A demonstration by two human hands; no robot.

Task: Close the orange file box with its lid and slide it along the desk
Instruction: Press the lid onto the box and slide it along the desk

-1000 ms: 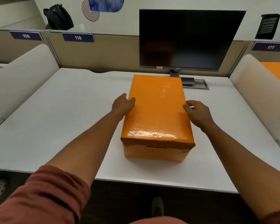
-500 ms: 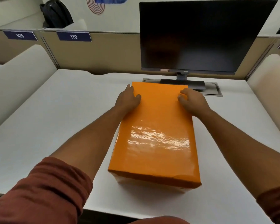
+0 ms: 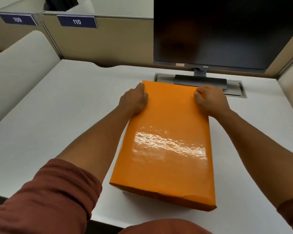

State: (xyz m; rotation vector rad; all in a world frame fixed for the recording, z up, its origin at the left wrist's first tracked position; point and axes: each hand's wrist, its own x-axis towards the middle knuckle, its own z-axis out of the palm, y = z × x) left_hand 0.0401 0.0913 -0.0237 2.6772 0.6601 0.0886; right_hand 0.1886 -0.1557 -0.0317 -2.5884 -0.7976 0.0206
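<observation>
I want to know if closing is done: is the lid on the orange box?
Yes, on. The lid covers the whole top of the orange box, both hands gripping its far corners.

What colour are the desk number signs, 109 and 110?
Dark blue with white numerals: 109 sign, 110 sign. Head view, top left.

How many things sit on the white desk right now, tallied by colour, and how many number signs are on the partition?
Orange: 1, the file box with its lid on, left hand and right hand at its far corners.
Black: 1, the monitor on its stand.
Blue: 2, signs 109 and 110.
Total: 4.
</observation>
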